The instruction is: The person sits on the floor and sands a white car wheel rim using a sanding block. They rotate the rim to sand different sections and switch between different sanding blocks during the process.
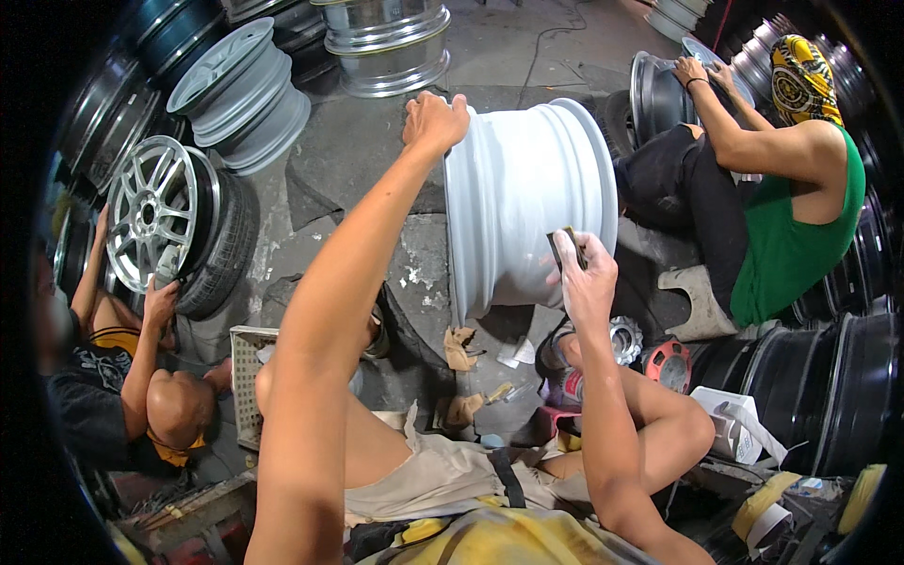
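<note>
A pale grey wheel rim [532, 202] lies on its side on the floor in front of me, its broad barrel facing me. My left hand [436, 122] reaches far out and is closed over the upper left edge of the rim, the fingers partly hidden. Close to the lower right of the barrel, my right hand [590, 273] pinches a small dark sanding pad [566, 250] with a yellowish edge. White dust coats the right fingers. Whether the pad touches the barrel, I cannot tell.
To the left, a person holds a silver spoked wheel [151, 214] by a tyre. Another person in a green top [810, 235] works on a dark rim [656, 94] at the right. Rims stand stacked behind. Torn brown paper [460, 348] and a plastic basket [247, 391] lie near my legs.
</note>
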{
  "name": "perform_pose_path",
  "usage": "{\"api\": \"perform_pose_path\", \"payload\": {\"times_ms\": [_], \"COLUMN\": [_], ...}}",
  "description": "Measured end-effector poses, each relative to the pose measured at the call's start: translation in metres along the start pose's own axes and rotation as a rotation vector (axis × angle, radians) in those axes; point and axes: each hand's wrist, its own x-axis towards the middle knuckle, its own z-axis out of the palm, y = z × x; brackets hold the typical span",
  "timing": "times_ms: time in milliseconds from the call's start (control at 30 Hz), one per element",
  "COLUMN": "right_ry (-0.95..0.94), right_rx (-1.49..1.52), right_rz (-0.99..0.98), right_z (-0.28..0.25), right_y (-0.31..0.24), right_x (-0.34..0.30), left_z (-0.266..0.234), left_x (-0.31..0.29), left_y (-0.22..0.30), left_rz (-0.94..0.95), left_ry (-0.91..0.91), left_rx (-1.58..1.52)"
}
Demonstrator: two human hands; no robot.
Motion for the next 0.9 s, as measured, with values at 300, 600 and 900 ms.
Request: {"api": "perform_pose_path", "payload": {"times_ms": [300,600,900], "right_ry": [0.168,0.208,0.142], "right_rx": [-0.540,-0.647,-0.678], "right_rz": [-0.328,-0.447,-0.485], "right_z": [0.037,0.052,0.039], "right_y": [-0.016,-0.029,-0.033], "right_x": [0.065,0.088,0.091], "left_z": [0.019,0.017,0.025], "left_x": [-0.006,-0.019,-0.022], "left_y": [-0.001,-0.013,-0.013], "left_rz": [-0.132,0.020,0.032], "left_ry": [-0.077,0.021,0.039], "left_rx": [-0.047,-0.079,-0.097]}}
